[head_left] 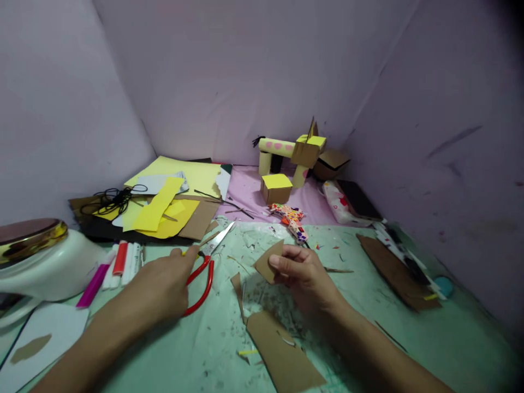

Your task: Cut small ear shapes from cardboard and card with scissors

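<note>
My right hand (pixel 305 273) pinches a small brown cardboard piece (pixel 268 261) just above the green mat (pixel 368 305). My left hand (pixel 164 281) rests over the red handles of a pair of scissors (pixel 204 267), fingers curled on them, blades pointing up and right. A larger cardboard scrap (pixel 282 355) lies on the mat below my right hand. Coloured glue sticks or markers (pixel 118 262) lie left of my left hand.
Yellow paper and cardboard sheets (pixel 172 204) with a black cord (pixel 108 201) are piled at the back left. A cardboard animal figure (pixel 292 155), a yellow-topped box (pixel 276 187) and a patterned glue gun (pixel 290 217) stand behind. A white and gold object (pixel 36 256) sits left; cardboard strip (pixel 393 270) right.
</note>
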{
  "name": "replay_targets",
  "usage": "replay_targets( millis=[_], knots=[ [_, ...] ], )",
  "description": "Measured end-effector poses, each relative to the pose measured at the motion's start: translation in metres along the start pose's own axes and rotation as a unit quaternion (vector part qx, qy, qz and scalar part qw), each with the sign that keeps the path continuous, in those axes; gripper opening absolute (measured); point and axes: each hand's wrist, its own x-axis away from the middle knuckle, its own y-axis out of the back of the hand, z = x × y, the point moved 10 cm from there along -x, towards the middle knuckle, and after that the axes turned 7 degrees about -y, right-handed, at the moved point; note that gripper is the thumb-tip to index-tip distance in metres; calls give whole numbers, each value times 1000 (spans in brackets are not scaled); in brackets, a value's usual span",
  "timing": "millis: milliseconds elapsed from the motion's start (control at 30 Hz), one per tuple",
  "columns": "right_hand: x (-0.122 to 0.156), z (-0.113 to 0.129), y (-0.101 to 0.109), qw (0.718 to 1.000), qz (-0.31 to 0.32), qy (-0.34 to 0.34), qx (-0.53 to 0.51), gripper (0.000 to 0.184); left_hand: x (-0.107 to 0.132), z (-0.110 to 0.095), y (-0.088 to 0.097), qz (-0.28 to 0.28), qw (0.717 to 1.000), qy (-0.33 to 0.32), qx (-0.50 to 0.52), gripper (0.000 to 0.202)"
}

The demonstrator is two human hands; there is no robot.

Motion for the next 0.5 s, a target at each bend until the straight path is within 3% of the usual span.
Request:
replay_targets(
  millis=[200,300,400,500],
  knots=[
    [1,8,5,999,-25,13,-22,24,-6,-6,13,-51,996,60,49,55],
    [3,15,9,998,-45,29,-33,25,0,-2,31,-148,971,70,172,41],
    [6,23,6,997,-42,51,-29,22,11,-9,47,-253,933,5,256,28],
    [9,28,5,996,-38,77,-21,20,17,-32,47,-276,921,-103,257,25]
  ],
)
